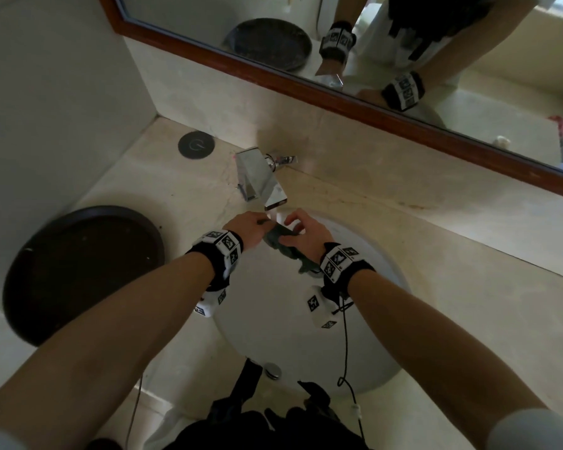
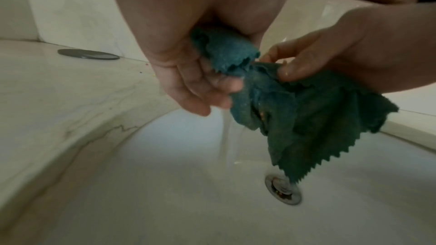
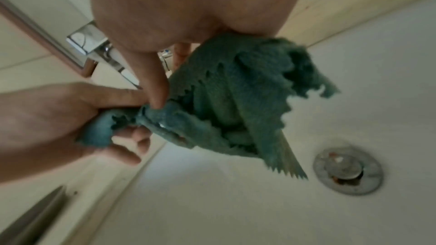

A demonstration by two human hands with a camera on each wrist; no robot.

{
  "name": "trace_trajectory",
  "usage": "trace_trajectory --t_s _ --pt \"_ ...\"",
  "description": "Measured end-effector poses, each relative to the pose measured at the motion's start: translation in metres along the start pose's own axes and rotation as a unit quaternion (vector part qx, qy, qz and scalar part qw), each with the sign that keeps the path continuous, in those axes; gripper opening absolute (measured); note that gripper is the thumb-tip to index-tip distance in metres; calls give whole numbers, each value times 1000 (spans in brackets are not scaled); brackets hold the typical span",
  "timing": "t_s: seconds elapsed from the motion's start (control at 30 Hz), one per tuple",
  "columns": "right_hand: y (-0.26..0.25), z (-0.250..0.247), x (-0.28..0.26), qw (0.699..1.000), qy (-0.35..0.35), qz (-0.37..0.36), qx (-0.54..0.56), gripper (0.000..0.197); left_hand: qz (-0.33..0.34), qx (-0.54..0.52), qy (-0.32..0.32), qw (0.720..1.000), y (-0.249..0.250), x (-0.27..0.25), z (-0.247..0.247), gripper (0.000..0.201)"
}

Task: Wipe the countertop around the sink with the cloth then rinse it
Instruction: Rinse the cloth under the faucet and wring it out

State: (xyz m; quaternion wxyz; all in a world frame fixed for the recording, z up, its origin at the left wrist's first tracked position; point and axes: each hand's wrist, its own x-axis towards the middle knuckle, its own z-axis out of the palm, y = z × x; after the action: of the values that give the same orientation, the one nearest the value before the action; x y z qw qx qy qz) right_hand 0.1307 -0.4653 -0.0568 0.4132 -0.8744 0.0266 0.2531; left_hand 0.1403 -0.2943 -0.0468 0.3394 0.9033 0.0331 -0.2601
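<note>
Both hands, left hand (image 2: 188, 74) and right hand (image 2: 330, 51), are gripping the green zigzag-edged microfibre cloth (image 2: 306, 111) under running water; a loosening grip could be dropping it onto the drain (image 2: 283, 189).

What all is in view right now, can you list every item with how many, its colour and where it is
cloth: one, dark green, zigzag-edged, held over the sink under the tap
sink: one, white, round, set in the countertop
drain: one, metal, at the sink bottom
tap: one, chrome, behind the sink, water running
water stream: one, clear, falling beside the cloth
countertop: one, cream marble, around the sink
tray: one, dark brown, round, left of the sink
round cover: one, dark grey, back left corner of the counter
mirror: one, brown-framed, on the wall
left hand: grips one end of the cloth
right hand: holds the rest
</note>
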Motion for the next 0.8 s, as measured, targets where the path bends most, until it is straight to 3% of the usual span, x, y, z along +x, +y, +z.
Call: trace_trajectory --t_s 0.13,0.33,0.5,0.57,0.7,0.8 --pt "5 0 1 992 10 -23 -122 19 6 3 19 1000 3 3 -1 37" --pt "0 7 9 999 54 0 6 43 8 -76 5 997 7 1 -2 41" --pt "-8 13 20 997 48 19 51 25 -23 -122 11 992 1 2 -4 53" --pt "-12 19 22 997 57 11 50 18 -34 -102 9 994 0 1 -8 47" --pt "-23 29 24 995 72 -19 60 19 -30 -74 44 996 -7 -5 -15 16" --pt "-30 34 25 997 65 -6 39 39 -42 -61 50 996 -22 -6 -19 32"
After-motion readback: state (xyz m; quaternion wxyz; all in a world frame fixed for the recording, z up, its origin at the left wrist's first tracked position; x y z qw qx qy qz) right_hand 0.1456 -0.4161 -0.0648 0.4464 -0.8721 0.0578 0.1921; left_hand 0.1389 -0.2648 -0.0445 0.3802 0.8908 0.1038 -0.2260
